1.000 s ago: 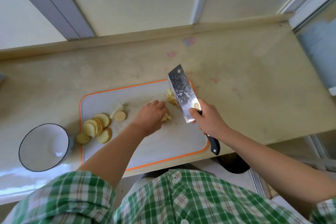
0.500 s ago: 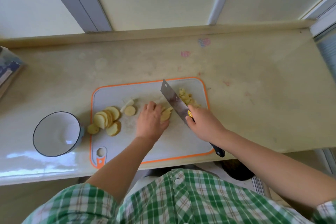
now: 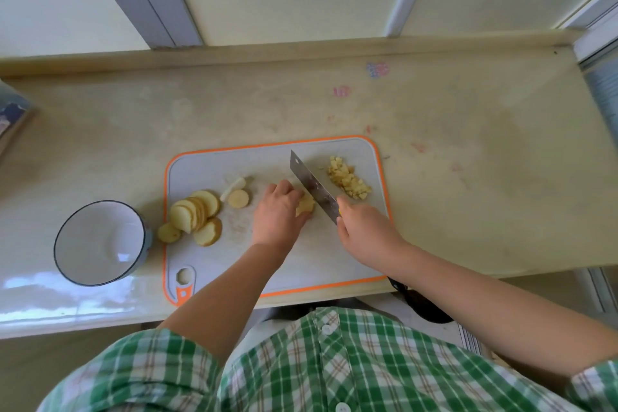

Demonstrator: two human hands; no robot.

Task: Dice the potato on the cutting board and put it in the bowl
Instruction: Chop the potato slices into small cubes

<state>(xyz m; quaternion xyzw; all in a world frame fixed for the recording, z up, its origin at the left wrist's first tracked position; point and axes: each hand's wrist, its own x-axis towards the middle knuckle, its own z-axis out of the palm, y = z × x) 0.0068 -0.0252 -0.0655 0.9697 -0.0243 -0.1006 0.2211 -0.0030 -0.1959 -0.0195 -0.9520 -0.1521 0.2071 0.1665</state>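
Since a second ago the knife (image 3: 312, 189) has come down from its raised position, and its blade now stands on edge just beside the potato piece (image 3: 306, 205) in the centre of the frame, on the cutting board (image 3: 334, 261). The left hand (image 3: 277, 216) holds this piece with the fingers curled over it, and the right hand (image 3: 364, 231) is clenched around the knife handle, close to the blade. The piece looks firm and light, but its cut faces are probably wet and slippery, so I judge it is best pressed from above and from the side away from the blade, with the fingertips tucked back. To the upper right of the blade lies a small pile of cubes (image 3: 349, 179), loose and easy to scatter; they would need scooping together, not picking one by one. Toward the left of the board a row of round slices (image 3: 195, 214) waits, not yet diced. Left of the board stands the white bowl (image 3: 100, 242) on the counter (image 3: 468, 160), with no potato in it yet.
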